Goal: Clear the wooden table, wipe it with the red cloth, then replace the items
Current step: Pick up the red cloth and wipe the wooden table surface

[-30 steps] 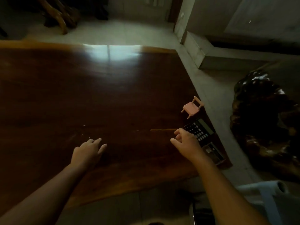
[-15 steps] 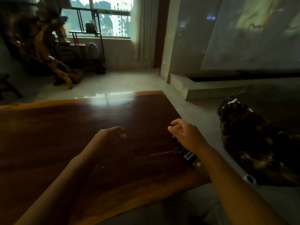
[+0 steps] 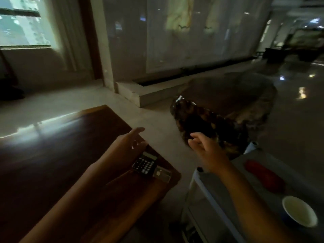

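Note:
The dark wooden table (image 3: 52, 155) fills the lower left. A black calculator (image 3: 145, 163) lies near its right corner, with a small card-like item (image 3: 162, 174) beside it. My left hand (image 3: 128, 142) hovers open over that corner, just above the calculator, fingers spread. My right hand (image 3: 205, 149) is raised off the table's right side with loosely curled fingers, holding nothing I can see. The red cloth (image 3: 263, 174) lies rolled on a white side surface (image 3: 228, 199) at the right. The pink toy chair is hidden behind my left hand or out of view.
A cup with a blue outside and white inside (image 3: 299, 211) stands on the white side surface. A large dark glossy root sculpture (image 3: 206, 123) sits on the floor beyond my right hand. A low stone step (image 3: 154, 95) runs along the wall behind.
My view has swung right and up. Both hands moved right: the left now hovers over the calculator corner, the right has left the table toward the side surface.

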`<move>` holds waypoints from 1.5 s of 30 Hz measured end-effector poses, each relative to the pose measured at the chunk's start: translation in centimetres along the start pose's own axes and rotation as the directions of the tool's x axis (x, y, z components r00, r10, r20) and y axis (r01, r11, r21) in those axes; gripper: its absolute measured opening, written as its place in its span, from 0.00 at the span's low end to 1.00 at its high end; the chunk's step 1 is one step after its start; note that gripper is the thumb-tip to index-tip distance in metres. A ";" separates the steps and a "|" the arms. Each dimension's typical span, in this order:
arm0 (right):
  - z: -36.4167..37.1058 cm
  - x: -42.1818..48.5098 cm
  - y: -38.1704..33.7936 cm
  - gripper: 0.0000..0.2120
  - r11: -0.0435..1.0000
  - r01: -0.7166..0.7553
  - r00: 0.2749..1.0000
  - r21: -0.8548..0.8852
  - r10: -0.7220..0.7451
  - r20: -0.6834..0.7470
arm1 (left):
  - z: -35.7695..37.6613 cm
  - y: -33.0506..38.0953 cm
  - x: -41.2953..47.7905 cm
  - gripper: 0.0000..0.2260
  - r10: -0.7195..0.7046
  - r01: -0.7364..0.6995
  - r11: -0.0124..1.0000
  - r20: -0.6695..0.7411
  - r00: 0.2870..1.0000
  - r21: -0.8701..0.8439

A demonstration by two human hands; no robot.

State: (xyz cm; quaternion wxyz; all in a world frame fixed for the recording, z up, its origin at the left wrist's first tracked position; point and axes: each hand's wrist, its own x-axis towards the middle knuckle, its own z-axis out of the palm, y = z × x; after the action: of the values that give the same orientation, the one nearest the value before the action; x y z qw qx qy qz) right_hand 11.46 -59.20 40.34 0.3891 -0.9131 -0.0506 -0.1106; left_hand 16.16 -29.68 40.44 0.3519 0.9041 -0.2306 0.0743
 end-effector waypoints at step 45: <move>-12.9 1.2 40.5 0.40 0.241 -0.958 0.279 -0.156 0.906 -0.318 | 56.1 17.9 31.7 0.29 0.514 -0.547 0.795 0.769 0.379 -0.262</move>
State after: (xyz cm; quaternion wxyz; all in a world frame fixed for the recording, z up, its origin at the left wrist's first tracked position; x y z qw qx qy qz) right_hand 17.75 -96.49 21.01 0.2280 -0.7991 0.5527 0.0630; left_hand 34.21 -90.41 19.03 0.1470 0.7170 -0.6397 -0.2346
